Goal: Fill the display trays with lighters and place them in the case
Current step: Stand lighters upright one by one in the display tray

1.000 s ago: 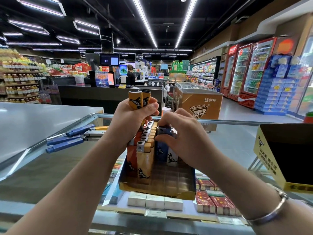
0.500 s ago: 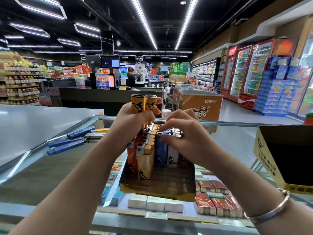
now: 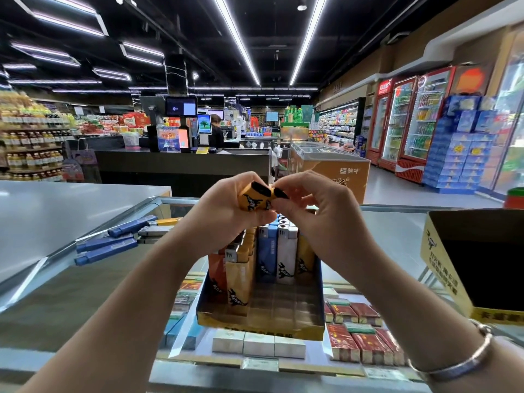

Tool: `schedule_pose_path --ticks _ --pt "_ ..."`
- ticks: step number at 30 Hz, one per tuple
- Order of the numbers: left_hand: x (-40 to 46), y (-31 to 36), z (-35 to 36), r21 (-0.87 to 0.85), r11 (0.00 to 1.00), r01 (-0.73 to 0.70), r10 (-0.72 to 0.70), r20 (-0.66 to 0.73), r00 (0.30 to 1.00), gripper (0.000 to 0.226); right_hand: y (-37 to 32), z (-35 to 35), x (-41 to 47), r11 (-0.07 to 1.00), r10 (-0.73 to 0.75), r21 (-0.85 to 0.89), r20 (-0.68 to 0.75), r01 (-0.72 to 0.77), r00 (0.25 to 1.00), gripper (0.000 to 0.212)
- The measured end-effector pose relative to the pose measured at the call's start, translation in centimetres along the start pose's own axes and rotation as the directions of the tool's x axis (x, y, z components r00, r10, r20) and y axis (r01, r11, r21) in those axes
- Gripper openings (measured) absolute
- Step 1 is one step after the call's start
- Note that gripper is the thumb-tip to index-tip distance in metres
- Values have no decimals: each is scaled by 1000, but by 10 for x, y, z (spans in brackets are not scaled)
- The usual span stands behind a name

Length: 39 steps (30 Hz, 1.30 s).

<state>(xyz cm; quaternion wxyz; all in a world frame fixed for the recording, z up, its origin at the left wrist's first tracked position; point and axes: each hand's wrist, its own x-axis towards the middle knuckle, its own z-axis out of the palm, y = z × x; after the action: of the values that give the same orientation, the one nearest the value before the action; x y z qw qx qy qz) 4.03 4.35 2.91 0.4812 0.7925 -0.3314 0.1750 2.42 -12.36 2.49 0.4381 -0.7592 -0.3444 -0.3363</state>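
Observation:
A yellow cardboard display tray (image 3: 261, 324) stands on the glass case top (image 3: 85, 302), partly filled with upright lighters: orange, yellow, blue and white ones (image 3: 285, 259) in rows at its back. My left hand (image 3: 224, 214) grips two yellow lighters (image 3: 255, 199) above the tray. My right hand (image 3: 317, 211) pinches the end of one of those lighters with thumb and fingertips. The tray's front slots hold no lighters.
Several loose blue and yellow lighters (image 3: 113, 242) lie on the glass at the left. A second yellow display box (image 3: 442, 265) stands at the right. Cigarette packs (image 3: 360, 336) show under the glass. A white counter (image 3: 56, 211) lies to the left.
My right hand has left the lighters in the tray and risen to the two yellow lighters in my left hand, which tilted them toward the right.

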Motion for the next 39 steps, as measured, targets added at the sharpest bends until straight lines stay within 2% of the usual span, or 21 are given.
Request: schedule_pose_path --ticks 2,5,7,8,11,13,15,17,19,22,26,30,32,35,39 --pt "0 1 1 -42 999 -15 16 10 1000 17 1 -2 1 996 59 69 -26 -57 998 16" --pt "1 1 3 -131 991 -5 -8 -96 995 25 5 -8 4 946 201 273 -82 -172 976 18" --pt "1 1 2 -220 975 15 -48 -147 988 25 6 -13 6 882 265 417 -57 -219 962 19" --pt "0 1 2 -256 966 26 -67 -153 986 24 7 -14 6 880 265 417 -33 -228 964 20" --pt "-1 3 2 -258 966 29 -65 -131 989 26 9 -14 5 980 151 126 39 -155 988 23" --pt "-2 4 3 -250 968 13 -44 -120 992 29 8 -11 4 995 99 -32 70 -97 993 25" --pt "-2 5 3 -267 964 4 -42 -138 990 32 8 -9 4 991 75 -116 78 -65 994 29" --pt "-2 4 2 -273 962 -5 -44 -174 984 30 8 -10 4 991 55 -130 85 -43 995 33" --pt "-1 2 1 -277 961 10 -79 -243 967 26 8 -14 4 998 35 -60 82 -30 996 48" --pt "0 -3 -1 -269 961 67 -165 -361 918 21 5 -20 4 996 87 15 87 -88 992 61" --pt "1 -5 -1 -200 976 84 -157 -383 910 9 5 -30 9 976 135 151 161 -159 978 35" --pt "0 -4 2 -194 978 75 -135 -319 938 17 5 -42 12 967 118 197 208 -160 971 23" --pt "0 -3 2 -192 978 77 -125 -257 958 19 6 -40 11 982 118 107 291 -155 949 27" --pt "0 -3 2 -225 972 70 -118 -209 971 19 10 -31 7 982 152 -161 385 -95 910 29" --pt "0 -3 3 -252 964 81 -131 -186 974 17 12 -29 6 941 157 -338 412 -9 897 32"
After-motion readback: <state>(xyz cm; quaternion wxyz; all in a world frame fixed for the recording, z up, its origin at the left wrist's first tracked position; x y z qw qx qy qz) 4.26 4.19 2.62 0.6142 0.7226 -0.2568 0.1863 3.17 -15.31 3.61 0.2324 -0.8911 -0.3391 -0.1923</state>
